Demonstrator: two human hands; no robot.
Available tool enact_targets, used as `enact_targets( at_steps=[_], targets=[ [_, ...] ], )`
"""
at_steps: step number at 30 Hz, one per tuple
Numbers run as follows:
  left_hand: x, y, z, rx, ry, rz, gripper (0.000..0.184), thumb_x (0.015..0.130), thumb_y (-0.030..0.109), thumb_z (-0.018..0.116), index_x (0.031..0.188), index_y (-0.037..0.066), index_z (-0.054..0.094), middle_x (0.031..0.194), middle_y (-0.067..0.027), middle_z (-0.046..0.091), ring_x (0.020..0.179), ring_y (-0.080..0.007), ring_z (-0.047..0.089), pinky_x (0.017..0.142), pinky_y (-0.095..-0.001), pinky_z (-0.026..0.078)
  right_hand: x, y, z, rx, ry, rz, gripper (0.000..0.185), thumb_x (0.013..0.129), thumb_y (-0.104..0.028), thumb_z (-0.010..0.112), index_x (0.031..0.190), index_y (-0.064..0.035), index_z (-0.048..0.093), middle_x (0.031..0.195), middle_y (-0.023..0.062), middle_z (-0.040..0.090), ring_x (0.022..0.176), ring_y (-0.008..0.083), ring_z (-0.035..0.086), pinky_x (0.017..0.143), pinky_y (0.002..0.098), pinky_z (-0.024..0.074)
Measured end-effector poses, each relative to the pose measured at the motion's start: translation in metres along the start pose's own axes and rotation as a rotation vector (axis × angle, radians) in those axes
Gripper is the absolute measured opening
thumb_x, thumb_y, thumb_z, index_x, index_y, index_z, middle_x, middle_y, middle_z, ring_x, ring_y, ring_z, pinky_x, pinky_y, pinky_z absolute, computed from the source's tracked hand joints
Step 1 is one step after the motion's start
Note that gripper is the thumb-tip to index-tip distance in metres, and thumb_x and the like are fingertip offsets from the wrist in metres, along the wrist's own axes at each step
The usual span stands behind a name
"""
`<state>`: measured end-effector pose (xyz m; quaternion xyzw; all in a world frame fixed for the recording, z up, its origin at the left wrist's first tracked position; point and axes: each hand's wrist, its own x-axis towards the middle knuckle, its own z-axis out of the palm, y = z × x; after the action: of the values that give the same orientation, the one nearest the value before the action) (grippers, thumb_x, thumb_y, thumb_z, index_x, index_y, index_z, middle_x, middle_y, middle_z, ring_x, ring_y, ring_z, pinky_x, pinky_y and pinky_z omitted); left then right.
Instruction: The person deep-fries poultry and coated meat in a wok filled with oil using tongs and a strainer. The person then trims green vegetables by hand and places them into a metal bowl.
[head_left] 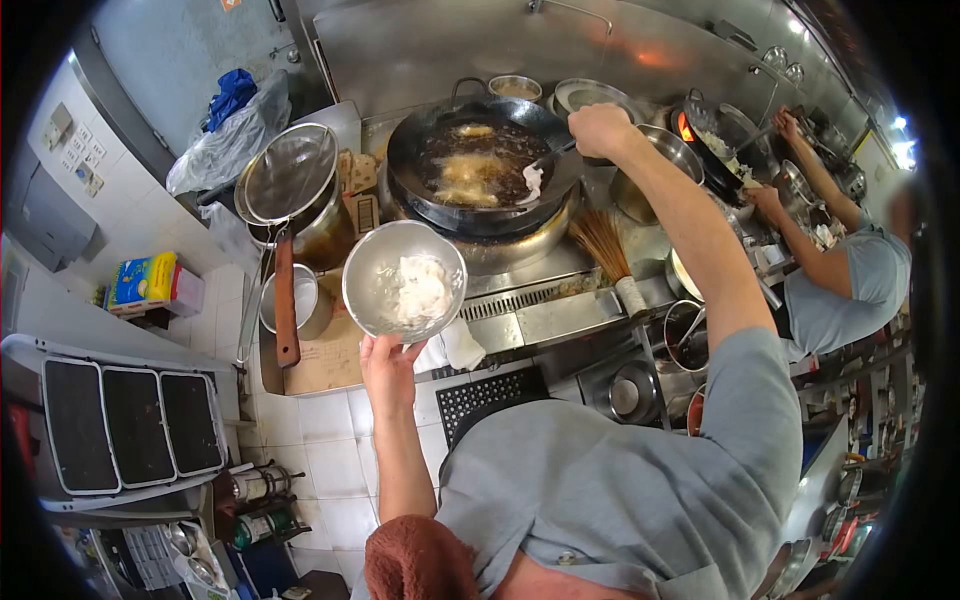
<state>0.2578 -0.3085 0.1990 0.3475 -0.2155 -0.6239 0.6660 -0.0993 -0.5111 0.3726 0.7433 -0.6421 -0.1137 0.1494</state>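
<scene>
My left hand (388,368) is closed on the rim of a steel bowl (365,305), tilted toward the wok, with white batter-coated pieces (422,285) inside. Over the far right side of a large black wok (410,190), my right hand (600,130) grips a dark-handled wok utensil (553,156). The utensil's head is low in the wok beside a white coated piece (532,182), which hides its shape. Golden pieces (467,180) fry in dark bubbling oil at the wok's middle.
To the left, a wire strainer (290,175) with a wooden handle rests over a pot (330,230). A bamboo brush (600,245) leans right of the wok. Farther right, another person (840,280) works at a second wok (708,150) near a flame.
</scene>
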Motion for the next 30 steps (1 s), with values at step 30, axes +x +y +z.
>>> enact_targets(
  at_steps=[30],
  targets=[
    [0.001,-0.014,0.029,0.078,-0.111,-0.030,0.007,0.082,0.001,0.053,0.088,0.001,0.055,0.100,-0.0097,0.063,0.091,-0.0199,0.064,0.080,-0.0384,0.057,-0.146,-0.053,-0.111,0.036,0.414,-0.391,0.011,0.076,-0.020,0.067,0.081,-0.0101,0.070,0.078,0.0084,0.066,0.078,0.0286,0.064,0.071,0.0399,0.0504]
  ],
)
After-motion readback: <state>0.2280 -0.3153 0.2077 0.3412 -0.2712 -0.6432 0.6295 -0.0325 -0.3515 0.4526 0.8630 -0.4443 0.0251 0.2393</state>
